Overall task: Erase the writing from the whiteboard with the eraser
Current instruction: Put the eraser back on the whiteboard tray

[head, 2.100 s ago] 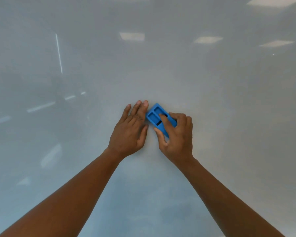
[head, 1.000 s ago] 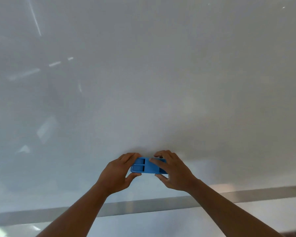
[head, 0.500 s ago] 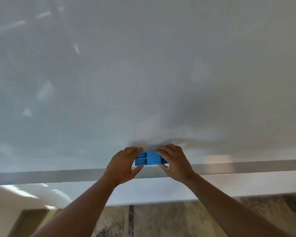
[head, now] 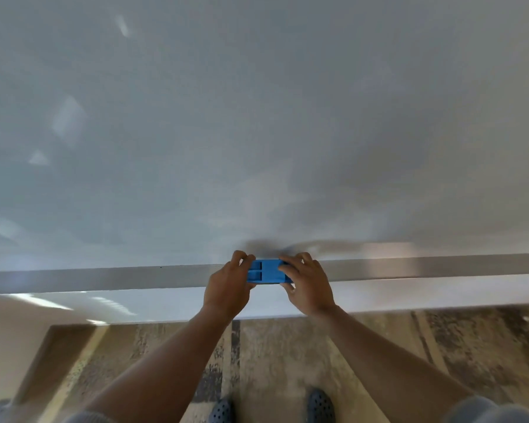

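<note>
In the head view, the left hand [head: 226,288] and the right hand [head: 309,285] each had their fingers closed on one end of the blue eraser [head: 268,272], which lay against the metal bottom rail [head: 104,279] of the whiteboard [head: 257,117]. The board above showed no writing, only faint smears and light reflections, so the erasing seemed nearly finished. What remained, I judged, was perhaps one last pass along the lower edge.

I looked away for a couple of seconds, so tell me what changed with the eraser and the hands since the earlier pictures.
The blue eraser has travelled down the whiteboard to the metal strip along its bottom edge, turning from tilted to level. The left hand, earlier flat on the board beside it, now grips its left end. The right hand kept its hold throughout. The floor and shoes have come into view. No writing shows.
</note>
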### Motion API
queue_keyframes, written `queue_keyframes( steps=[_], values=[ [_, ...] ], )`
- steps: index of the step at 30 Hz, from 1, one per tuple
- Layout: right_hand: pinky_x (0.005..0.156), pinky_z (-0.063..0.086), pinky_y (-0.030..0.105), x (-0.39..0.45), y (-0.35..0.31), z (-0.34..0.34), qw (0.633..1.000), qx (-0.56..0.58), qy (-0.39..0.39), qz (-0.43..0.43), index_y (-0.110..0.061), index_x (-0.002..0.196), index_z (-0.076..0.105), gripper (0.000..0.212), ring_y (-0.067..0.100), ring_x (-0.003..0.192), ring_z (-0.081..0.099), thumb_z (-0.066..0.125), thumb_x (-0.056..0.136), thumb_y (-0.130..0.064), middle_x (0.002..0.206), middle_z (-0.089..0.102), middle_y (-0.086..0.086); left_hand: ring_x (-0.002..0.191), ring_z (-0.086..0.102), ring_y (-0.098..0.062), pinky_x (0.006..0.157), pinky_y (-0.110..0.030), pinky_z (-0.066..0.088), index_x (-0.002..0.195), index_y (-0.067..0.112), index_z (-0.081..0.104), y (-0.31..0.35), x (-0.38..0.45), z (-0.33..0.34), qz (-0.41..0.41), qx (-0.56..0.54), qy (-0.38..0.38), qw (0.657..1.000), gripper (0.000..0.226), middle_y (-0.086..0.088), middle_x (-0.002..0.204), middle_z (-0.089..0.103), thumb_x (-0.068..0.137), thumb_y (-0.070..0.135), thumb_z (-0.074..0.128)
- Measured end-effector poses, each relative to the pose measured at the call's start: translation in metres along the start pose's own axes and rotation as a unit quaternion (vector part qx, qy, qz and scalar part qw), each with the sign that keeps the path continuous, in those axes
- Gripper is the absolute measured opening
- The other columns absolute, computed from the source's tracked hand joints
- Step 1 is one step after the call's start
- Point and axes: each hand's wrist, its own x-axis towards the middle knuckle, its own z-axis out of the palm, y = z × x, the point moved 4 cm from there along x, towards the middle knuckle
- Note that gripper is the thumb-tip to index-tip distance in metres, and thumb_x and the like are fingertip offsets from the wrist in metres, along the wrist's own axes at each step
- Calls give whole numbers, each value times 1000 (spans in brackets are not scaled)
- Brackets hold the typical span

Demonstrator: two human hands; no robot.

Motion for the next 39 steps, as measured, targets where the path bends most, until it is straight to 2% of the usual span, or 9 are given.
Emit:
queue_keyframes(
  steps=[3, 9, 13, 17, 21, 27, 32, 39],
  values=[
    [79, 57, 38, -5, 3, 12, 1000, -12, -10, 19, -16, 101, 68, 49, 25, 101, 60, 92, 59, -15, 118, 66, -1, 100, 68, -21, 87, -36, 58, 145, 23, 41, 3, -1, 12, -21, -20, -9, 1000, 58, 5, 138, 40, 93, 30, 68],
    [80, 55, 40, -6, 5, 26, 998, -51, 9, 43, -15, 103, 69, 45, 28, 103, 59, 90, 63, -15, 116, 64, 3, 96, 68, -24, 78, -36, 57, 146, 22, 40, 4, 5, 21, -42, -16, -6, 999, 56, 4, 141, 39, 95, 27, 64],
    [80, 57, 40, -9, 6, 31, 997, -47, 9, 58, -14, 106, 69, 47, 29, 104, 62, 90, 64, -12, 118, 65, 7, 95, 69, -23, 78, -36, 58, 146, 23, 39, 5, 5, 28, -53, -7, -6, 999, 57, 4, 141, 40, 96, 27, 64],
    [82, 57, 41, -12, 6, 40, 996, -56, -14, 69, -13, 113, 68, 49, 30, 110, 61, 87, 68, -11, 127, 62, 8, 100, 68, -22, 82, -35, 58, 149, 22, 39, 5, 7, 34, -60, -8, -9, 998, 56, 3, 142, 42, 97, 26, 62],
    [76, 58, 39, -21, 4, 46, 993, -70, -51, 74, -13, 116, 68, 57, 28, 105, 64, 90, 64, -13, 127, 64, 8, 103, 67, -21, 83, -33, 57, 146, 19, 43, 6, 5, 39, -59, -8, -28, 998, 47, 5, 146, 42, 101, 22, 55],
    [82, 57, 42, -26, -3, 47, 988, -90, -85, 97, -11, 125, 64, 60, 31, 112, 62, 87, 70, -20, 135, 60, 9, 124, 58, -19, 95, -33, 53, 158, 20, 21, 8, -7, 41, -44, 3, -70, 997, 59, 6, 163, 25, 105, 30, 46],
    [81, 58, 41, -24, -15, 38, 985, -105, -56, 122, -10, 121, 67, 57, 29, 109, 64, 87, 70, -29, 127, 65, 9, 140, 43, -13, 103, -31, 47, 158, 19, 21, 9, -18, 29, 1, 21, -37, 999, 56, 6, 165, 21, 107, 34, 37],
    [85, 58, 43, -22, -46, 20, 984, -108, 35, 141, -6, 120, 66, 53, 31, 112, 63, 83, 74, -26, 124, 65, 12, 151, 24, -20, 118, -31, 29, 158, 8, 11, 1, -28, 5, 86, 41, 4, 995, 58, -8, 167, 8, 107, 25, 34]
  ],
)
